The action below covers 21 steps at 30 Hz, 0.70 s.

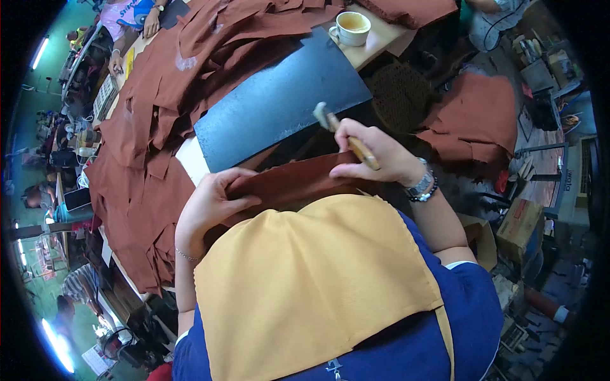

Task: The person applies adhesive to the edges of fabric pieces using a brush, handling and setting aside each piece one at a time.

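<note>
A reddish-brown leather piece [289,181] is stretched between my hands, close to my yellow apron [318,273]. My left hand [219,197] grips its left end between thumb and fingers. At the other end, my right hand [375,152] holds a glue brush [351,141] with a wooden handle and whitish bristles pointing up and left. The thumb of that same hand also meets the leather's right end. Just beyond the leather lies a dark, smooth board [286,95]. The lower part of the leather is hidden by the apron.
Many brown leather pieces [146,152] are heaped along the table's left and far side. A white cup [351,29] with yellowish contents stands beyond the board. More leather [473,117] is stacked at right, near a cardboard box [521,225]. Another person's hand [151,24] shows at the far left.
</note>
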Each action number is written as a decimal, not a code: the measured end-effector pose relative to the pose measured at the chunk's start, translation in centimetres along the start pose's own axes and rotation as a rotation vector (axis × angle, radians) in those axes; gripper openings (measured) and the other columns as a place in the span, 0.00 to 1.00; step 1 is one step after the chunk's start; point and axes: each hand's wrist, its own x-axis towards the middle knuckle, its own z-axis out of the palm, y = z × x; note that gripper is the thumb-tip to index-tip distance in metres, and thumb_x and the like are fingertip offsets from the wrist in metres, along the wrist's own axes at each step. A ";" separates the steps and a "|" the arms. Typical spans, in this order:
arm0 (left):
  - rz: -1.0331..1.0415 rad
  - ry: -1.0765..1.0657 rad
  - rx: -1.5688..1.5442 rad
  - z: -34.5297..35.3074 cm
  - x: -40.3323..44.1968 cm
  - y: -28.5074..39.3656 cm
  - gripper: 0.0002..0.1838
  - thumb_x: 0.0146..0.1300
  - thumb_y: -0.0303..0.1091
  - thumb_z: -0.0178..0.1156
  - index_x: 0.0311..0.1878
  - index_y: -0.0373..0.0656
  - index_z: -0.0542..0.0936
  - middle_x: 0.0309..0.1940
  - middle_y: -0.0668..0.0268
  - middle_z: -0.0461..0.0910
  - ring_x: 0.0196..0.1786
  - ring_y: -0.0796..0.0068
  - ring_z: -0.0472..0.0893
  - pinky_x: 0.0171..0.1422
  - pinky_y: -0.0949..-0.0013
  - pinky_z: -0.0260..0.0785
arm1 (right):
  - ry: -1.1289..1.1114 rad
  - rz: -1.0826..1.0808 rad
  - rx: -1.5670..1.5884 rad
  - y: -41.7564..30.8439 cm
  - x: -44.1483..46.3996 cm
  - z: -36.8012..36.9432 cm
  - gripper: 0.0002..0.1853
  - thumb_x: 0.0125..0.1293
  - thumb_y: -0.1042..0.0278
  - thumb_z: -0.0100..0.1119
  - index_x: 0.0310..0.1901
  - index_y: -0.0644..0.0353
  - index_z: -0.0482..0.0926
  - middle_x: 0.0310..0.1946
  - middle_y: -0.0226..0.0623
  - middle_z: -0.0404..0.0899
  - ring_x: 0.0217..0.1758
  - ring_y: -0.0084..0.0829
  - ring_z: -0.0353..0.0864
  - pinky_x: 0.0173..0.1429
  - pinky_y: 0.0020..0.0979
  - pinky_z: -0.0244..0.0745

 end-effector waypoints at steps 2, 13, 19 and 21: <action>-0.189 0.004 0.005 -0.4 -0.6 -2.1 0.15 0.64 0.23 0.65 0.54 0.37 0.81 0.35 0.70 0.83 0.39 0.85 0.81 0.42 0.76 0.78 | 0.075 0.034 -0.084 0.4 -1.1 -0.9 0.23 0.58 0.62 0.76 0.41 0.57 0.67 0.27 0.39 0.71 0.26 0.37 0.75 0.32 0.33 0.70; 0.613 1.060 0.057 -4.2 3.5 -6.0 0.09 0.75 0.30 0.56 0.54 0.38 0.76 0.46 0.62 0.81 0.51 0.74 0.79 0.59 0.73 0.70 | 0.523 -0.123 -0.356 0.4 -0.3 -5.8 0.22 0.58 0.64 0.77 0.40 0.58 0.68 0.24 0.38 0.70 0.22 0.34 0.75 0.29 0.31 0.72; 0.396 0.939 0.957 0.1 12.4 -0.4 0.40 0.63 0.55 0.63 0.72 0.44 0.66 0.76 0.48 0.59 0.80 0.46 0.52 0.79 0.33 0.40 | 0.635 -0.061 -0.698 7.0 4.7 -10.9 0.18 0.64 0.63 0.70 0.44 0.59 0.69 0.29 0.48 0.78 0.36 0.53 0.82 0.35 0.45 0.75; 0.469 0.730 0.901 4.0 14.9 -4.7 0.42 0.66 0.63 0.57 0.77 0.50 0.62 0.80 0.49 0.51 0.82 0.46 0.46 0.77 0.28 0.37 | 0.579 0.094 -0.763 9.1 4.3 -12.8 0.17 0.67 0.60 0.67 0.45 0.59 0.69 0.26 0.45 0.77 0.30 0.43 0.83 0.33 0.38 0.75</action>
